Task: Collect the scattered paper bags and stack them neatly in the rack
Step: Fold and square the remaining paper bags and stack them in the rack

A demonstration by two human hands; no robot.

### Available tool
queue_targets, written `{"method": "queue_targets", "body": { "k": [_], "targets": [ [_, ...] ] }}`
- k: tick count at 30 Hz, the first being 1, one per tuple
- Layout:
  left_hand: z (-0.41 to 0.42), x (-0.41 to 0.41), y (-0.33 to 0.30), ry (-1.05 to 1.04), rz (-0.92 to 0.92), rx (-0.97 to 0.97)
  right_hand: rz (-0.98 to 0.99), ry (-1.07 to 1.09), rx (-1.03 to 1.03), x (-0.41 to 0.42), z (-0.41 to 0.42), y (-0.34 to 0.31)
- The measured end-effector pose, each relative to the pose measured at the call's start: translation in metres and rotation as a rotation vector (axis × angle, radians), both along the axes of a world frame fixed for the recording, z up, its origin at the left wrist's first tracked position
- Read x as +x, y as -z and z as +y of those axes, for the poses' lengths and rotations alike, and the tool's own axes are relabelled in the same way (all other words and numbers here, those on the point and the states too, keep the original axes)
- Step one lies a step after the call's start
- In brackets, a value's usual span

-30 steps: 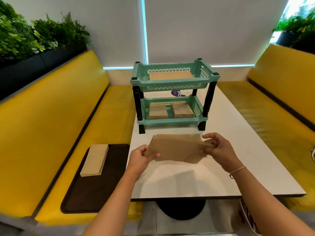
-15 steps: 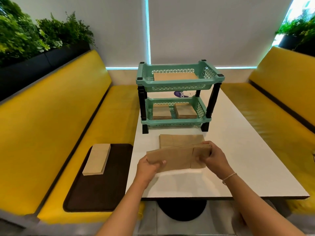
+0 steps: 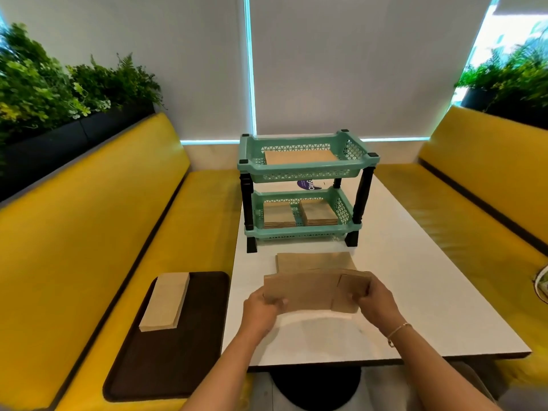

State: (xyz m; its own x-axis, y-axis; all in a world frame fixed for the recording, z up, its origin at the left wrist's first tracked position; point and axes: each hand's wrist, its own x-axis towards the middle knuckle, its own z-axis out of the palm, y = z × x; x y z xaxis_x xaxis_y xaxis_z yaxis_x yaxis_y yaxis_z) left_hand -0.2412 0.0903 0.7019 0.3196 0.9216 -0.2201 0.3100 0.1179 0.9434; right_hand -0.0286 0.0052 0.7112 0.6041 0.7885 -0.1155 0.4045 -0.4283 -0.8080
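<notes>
I hold a small bundle of brown paper bags [image 3: 311, 292] just above the white table [image 3: 415, 307]. My left hand [image 3: 262, 311] grips its left end and my right hand [image 3: 376, 302] grips its right end. Another flat bag [image 3: 311, 260] lies on the table just behind it. The green two-tier rack [image 3: 305, 173] stands further back, with one bag pile [image 3: 299, 157] on the top tier and two piles [image 3: 299, 213] on the bottom tier. More bags [image 3: 166, 301] rest on a dark tray at the left.
The dark brown tray [image 3: 166, 351] lies on the yellow bench seat [image 3: 98, 232] left of the table. A second yellow bench [image 3: 474, 188] runs along the right. Plants [image 3: 59, 84] line the left backrest. A purple sticker [image 3: 307, 184] shows behind the rack.
The bundle came down and toward me, leaving one bag lying flat on the table in front of the rack. Both hands kept their hold on the ends.
</notes>
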Motion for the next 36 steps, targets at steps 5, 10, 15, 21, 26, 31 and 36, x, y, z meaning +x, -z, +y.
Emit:
{"method": "queue_targets", "body": {
  "k": [5, 10, 15, 21, 26, 31, 36],
  "targets": [
    [0.005, 0.010, 0.015, 0.054, 0.166, -0.008, -0.009, -0.061, -0.087, 0.012, -0.002, 0.015],
    [0.021, 0.028, 0.014, 0.027, 0.262, 0.005, -0.041, -0.186, -0.141, 0.033, 0.020, 0.005],
    [0.060, 0.053, -0.043, -0.026, 0.020, 0.051, 0.104, -0.271, 0.213, 0.062, 0.059, -0.070],
    [0.085, 0.076, -0.148, -0.242, -0.313, 0.238, 0.126, -0.379, 0.597, 0.085, 0.096, -0.179],
    [0.092, 0.076, -0.244, -0.406, -0.513, 0.335, -0.252, -0.231, 0.910, 0.096, 0.123, -0.259],
    [0.079, 0.133, -0.305, 0.073, -0.527, 0.247, -0.787, -0.101, 1.139, 0.058, 0.158, -0.282],
    [0.117, 0.170, -0.309, -0.199, -0.653, 0.144, -1.006, -0.146, 1.073, 0.024, 0.185, -0.264]
  ]
}}
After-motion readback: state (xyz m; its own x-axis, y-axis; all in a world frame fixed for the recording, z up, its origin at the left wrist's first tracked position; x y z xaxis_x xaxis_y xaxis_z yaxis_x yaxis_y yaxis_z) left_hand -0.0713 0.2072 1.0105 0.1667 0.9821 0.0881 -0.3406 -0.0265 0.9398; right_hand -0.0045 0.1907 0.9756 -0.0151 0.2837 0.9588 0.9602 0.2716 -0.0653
